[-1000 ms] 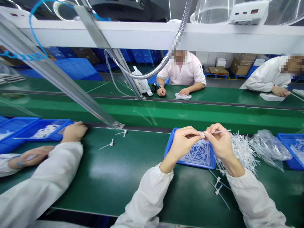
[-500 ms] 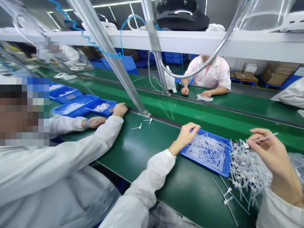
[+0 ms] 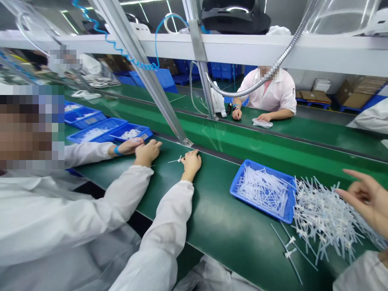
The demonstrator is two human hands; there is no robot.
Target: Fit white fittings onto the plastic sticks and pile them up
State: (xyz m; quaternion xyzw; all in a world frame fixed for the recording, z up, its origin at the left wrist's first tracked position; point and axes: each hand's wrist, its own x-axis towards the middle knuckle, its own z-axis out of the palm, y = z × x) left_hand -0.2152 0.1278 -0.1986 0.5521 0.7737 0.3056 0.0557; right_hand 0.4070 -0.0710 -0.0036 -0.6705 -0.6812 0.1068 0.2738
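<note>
My left hand [image 3: 191, 165] reaches to the far edge of the green table, fingers curled down and closed over a small white connector with a thin tube, mostly hidden under them. A similar white piece [image 3: 179, 159] lies right beside my thumb. My right hand [image 3: 368, 198] is open and holds nothing, with index finger and thumb apart. Under and beside it spreads a heap of thin clear tubes with white connectors [image 3: 325, 220]. To the heap's left stands a blue tray [image 3: 260, 208] of loose thin tubes. Two joined tube pieces [image 3: 290, 248] lie in front.
At my left a co-worker's hands [image 3: 147, 152] are near blue bins [image 3: 110, 125] of small white parts. A metal post [image 3: 157, 95] rises from the table's far edge. Across the green divider [image 3: 230, 135] sits another person [image 3: 268, 93]. A flexible metal hose [image 3: 251, 93] hangs ahead.
My left hand has moved left from the tray to the pieces by the post. The right hand has let go of a thin tube and shifted right, its fingers opening. The co-worker's hands have come together.
</note>
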